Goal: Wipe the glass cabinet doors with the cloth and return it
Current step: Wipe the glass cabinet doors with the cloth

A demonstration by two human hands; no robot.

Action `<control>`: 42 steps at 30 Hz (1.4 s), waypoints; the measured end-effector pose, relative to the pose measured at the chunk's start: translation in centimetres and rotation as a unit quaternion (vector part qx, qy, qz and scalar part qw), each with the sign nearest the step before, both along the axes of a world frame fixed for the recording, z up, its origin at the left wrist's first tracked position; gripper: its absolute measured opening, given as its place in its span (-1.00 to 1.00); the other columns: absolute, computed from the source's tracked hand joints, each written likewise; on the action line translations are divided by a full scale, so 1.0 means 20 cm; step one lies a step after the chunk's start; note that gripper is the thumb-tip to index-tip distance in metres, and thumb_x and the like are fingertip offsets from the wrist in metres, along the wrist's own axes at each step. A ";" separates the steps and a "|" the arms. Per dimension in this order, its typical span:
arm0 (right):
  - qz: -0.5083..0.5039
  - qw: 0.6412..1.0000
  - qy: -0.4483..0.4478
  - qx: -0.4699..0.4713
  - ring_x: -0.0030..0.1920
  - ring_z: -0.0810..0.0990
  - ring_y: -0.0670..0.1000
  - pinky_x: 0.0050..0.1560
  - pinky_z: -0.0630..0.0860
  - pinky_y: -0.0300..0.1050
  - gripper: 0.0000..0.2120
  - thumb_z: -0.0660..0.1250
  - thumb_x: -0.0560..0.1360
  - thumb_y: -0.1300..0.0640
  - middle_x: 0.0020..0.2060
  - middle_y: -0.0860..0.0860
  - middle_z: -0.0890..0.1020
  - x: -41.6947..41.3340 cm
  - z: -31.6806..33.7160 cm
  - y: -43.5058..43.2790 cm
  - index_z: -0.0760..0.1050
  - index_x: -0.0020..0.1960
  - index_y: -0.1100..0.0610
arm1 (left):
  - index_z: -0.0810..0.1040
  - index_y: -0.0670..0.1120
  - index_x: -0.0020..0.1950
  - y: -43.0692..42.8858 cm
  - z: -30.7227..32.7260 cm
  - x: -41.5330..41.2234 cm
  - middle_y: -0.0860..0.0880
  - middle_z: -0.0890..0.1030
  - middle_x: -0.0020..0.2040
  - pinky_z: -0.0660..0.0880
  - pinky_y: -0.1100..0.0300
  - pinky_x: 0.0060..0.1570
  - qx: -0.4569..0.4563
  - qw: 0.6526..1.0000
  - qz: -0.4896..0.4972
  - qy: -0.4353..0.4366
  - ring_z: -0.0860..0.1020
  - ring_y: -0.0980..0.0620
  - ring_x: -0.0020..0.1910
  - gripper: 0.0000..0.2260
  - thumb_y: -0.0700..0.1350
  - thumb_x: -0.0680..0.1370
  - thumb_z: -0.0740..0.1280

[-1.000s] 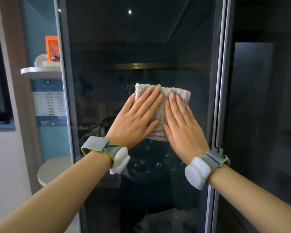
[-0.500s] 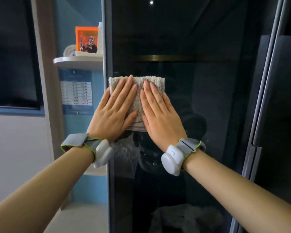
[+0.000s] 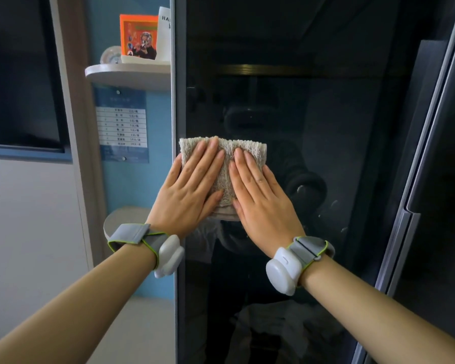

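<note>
A folded beige terry cloth [image 3: 227, 177] lies flat against the dark glass cabinet door [image 3: 326, 127], close to the door's left frame edge [image 3: 174, 101]. My left hand [image 3: 187, 193] presses on the cloth's left half with fingers straight and together. My right hand [image 3: 260, 200] presses on its right half the same way. The two hands sit side by side and almost touch. Both wrists wear grey straps with white sensor pods. The lower part of the cloth is hidden under my palms.
A second glass door [image 3: 444, 179] with a grey metal frame stands to the right. Left of the cabinet is a blue wall with a rounded white shelf [image 3: 126, 73] carrying an orange picture box [image 3: 138, 35], a price list [image 3: 122, 127] and a lower shelf [image 3: 124, 216].
Both hands have slid the cloth leftward across the glass, from near the right frame to the door's left edge, and it now sits a little lower in view.
</note>
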State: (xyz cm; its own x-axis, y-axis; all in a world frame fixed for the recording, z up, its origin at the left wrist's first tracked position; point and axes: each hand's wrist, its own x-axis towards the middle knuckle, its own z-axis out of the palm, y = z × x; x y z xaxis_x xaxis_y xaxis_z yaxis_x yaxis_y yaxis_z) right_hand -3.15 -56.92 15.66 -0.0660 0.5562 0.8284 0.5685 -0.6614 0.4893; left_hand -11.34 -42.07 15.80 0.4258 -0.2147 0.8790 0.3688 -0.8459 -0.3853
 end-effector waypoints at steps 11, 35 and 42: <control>-0.036 0.999 0.005 0.008 0.45 0.26 0.07 0.41 0.25 0.02 -0.49 0.00 0.58 0.03 0.45 0.12 0.28 0.14 0.00 -0.22 0.11 0.46 0.25 | 0.05 -0.14 0.48 -0.19 0.03 0.15 -0.09 0.07 0.47 -0.09 0.05 0.46 0.020 0.999 -0.041 0.003 0.01 0.02 0.47 -0.49 0.06 0.59 0.02; -0.124 0.988 0.074 0.055 0.43 0.23 0.16 0.38 0.16 0.10 -0.50 -0.01 0.56 0.08 0.42 0.24 0.30 0.43 -0.05 -0.80 0.18 0.42 0.31 | 0.23 -0.17 0.43 -0.79 0.06 0.56 -0.12 0.33 0.44 0.19 -0.05 0.40 0.079 0.991 -0.109 0.009 0.27 -0.06 0.43 -0.54 0.00 0.58 0.11; -0.139 0.987 0.070 0.033 0.40 0.31 0.20 0.39 0.22 0.09 -0.50 -0.01 0.55 0.07 0.40 0.24 0.33 0.39 -0.23 -0.77 0.18 0.42 0.31 | 0.20 -0.16 0.45 -0.73 -0.10 0.52 -0.10 0.31 0.45 0.17 -0.05 0.40 0.097 0.989 -0.107 0.038 0.25 -0.03 0.44 -0.53 0.01 0.58 0.11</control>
State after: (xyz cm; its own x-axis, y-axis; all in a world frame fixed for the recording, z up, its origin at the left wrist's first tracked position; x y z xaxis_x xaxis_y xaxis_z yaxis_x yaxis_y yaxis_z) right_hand 4.74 -72.29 11.04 0.1990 0.4807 0.8540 0.4195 -0.8294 0.3690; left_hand -0.96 -56.60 13.79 0.4159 -0.4679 0.7798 0.1534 -0.8091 -0.5673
